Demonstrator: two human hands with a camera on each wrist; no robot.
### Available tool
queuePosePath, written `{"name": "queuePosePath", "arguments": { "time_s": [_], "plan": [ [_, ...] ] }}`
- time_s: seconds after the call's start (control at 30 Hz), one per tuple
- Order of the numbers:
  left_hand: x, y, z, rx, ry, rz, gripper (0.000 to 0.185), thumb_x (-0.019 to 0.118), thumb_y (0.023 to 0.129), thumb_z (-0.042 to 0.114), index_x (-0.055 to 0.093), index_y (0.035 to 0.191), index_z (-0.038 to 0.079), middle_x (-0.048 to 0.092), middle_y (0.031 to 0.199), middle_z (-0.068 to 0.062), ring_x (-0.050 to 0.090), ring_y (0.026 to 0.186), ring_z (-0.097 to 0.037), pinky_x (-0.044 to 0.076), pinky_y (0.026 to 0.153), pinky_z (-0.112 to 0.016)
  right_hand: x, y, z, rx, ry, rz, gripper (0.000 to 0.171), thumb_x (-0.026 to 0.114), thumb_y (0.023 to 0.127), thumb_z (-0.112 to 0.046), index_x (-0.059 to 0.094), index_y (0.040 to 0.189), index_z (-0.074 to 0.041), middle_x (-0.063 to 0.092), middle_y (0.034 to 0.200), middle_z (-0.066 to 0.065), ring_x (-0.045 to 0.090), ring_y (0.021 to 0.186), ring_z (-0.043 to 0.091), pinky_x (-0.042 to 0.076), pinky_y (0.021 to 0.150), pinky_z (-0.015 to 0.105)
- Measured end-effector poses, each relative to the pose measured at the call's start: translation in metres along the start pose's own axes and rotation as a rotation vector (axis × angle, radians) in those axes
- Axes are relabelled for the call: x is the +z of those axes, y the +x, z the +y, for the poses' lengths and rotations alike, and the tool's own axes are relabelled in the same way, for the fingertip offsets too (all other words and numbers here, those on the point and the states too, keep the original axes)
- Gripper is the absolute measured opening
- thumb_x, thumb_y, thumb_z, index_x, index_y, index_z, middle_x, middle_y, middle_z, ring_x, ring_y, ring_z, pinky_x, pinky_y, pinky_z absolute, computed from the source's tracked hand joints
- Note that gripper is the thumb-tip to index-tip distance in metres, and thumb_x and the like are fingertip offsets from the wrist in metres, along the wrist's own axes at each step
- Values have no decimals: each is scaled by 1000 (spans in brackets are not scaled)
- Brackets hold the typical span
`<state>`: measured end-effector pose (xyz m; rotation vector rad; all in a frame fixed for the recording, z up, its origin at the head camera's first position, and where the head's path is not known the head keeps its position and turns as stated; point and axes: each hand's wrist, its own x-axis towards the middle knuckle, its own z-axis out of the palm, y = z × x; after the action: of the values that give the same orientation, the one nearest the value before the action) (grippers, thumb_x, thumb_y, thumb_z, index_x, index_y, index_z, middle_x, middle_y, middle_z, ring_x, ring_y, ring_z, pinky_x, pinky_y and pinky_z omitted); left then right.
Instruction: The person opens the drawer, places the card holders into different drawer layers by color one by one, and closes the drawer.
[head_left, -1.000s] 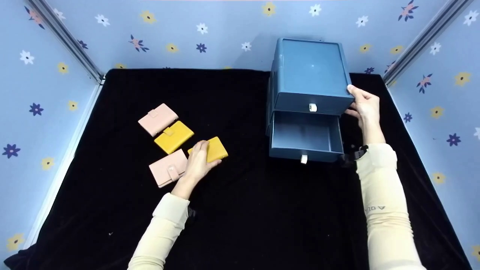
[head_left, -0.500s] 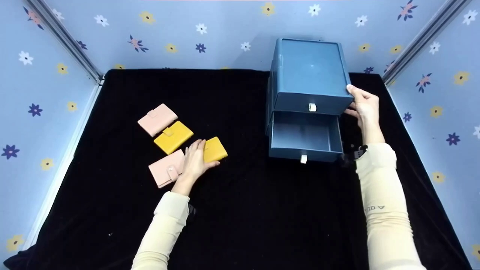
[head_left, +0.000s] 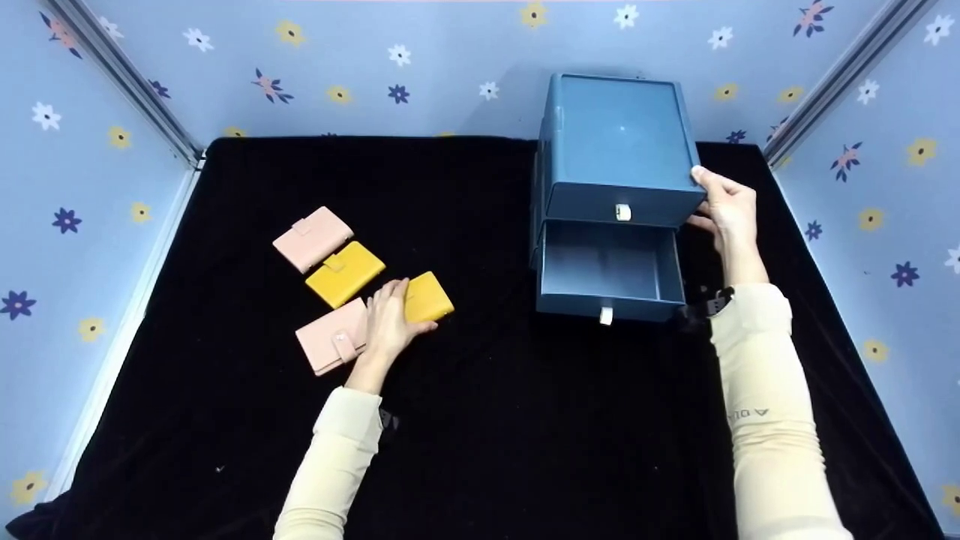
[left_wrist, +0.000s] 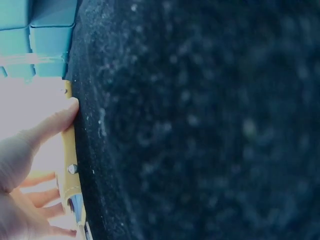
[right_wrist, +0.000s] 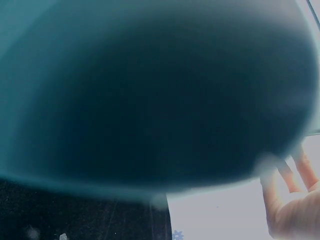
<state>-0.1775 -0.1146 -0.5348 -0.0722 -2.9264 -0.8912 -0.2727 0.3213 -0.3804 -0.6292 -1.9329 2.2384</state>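
My left hand [head_left: 386, 319] lies across a small yellow notebook [head_left: 429, 298], thumb on its near edge and fingers over its left side. In the left wrist view, the thumb presses the notebook's edge [left_wrist: 70, 150], where a metal snap shows. Touching the fingers' left side in the head view is a pink notebook [head_left: 330, 337] with a snap strap. My right hand [head_left: 731, 210] holds the front right corner of a blue drawer cabinet [head_left: 621, 135], thumb on the top edge, fingers along the side. Below, the lower drawer [head_left: 607, 262] is pulled out with nothing in it.
Another yellow notebook [head_left: 345, 274] and a second pink notebook [head_left: 313, 239] lie side by side at the upper left. Black cloth [head_left: 480, 420] covers the table. Flowered blue panels [head_left: 442, 67] wall the back and both sides.
My left hand's fingers have slid left off the top of the yellow notebook to its left side. The notebook has stayed in place; the right hand keeps its hold on the cabinet.
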Motion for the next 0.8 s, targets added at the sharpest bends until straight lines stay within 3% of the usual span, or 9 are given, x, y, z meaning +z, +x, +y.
{"name": "queuePosePath", "arguments": {
  "time_s": [0.23, 0.57, 0.8],
  "plan": [
    [-2, -3, 9, -8, -33, 22, 84, 82, 57, 27, 44, 126, -5, 45, 123, -23, 39, 114, -37, 19, 100, -54, 1, 0, -1, 16, 1, 0, 45, 77, 67, -27, 65, 105, -6, 61, 87, 4, 64, 65, 14, 52, 53, 27],
    [-10, -9, 37, 43, -75, 75, 83, 84, 54, 23, 47, 123, -6, 47, 120, -22, 41, 112, -37, 20, 99, -53, 1, -1, -1, 18, 13, -3, 45, 77, 67, -25, 65, 105, -5, 62, 82, 3, 64, 64, 14, 52, 54, 28],
    [-18, -11, 61, 72, -111, 83, 84, 84, 54, 24, 47, 124, -5, 47, 122, -19, 40, 114, -34, 19, 101, -49, 1, -1, -1, 4, 14, -6, 33, 77, 67, -25, 68, 95, -8, 61, 85, 4, 64, 65, 15, 52, 54, 28]
  ]
}}
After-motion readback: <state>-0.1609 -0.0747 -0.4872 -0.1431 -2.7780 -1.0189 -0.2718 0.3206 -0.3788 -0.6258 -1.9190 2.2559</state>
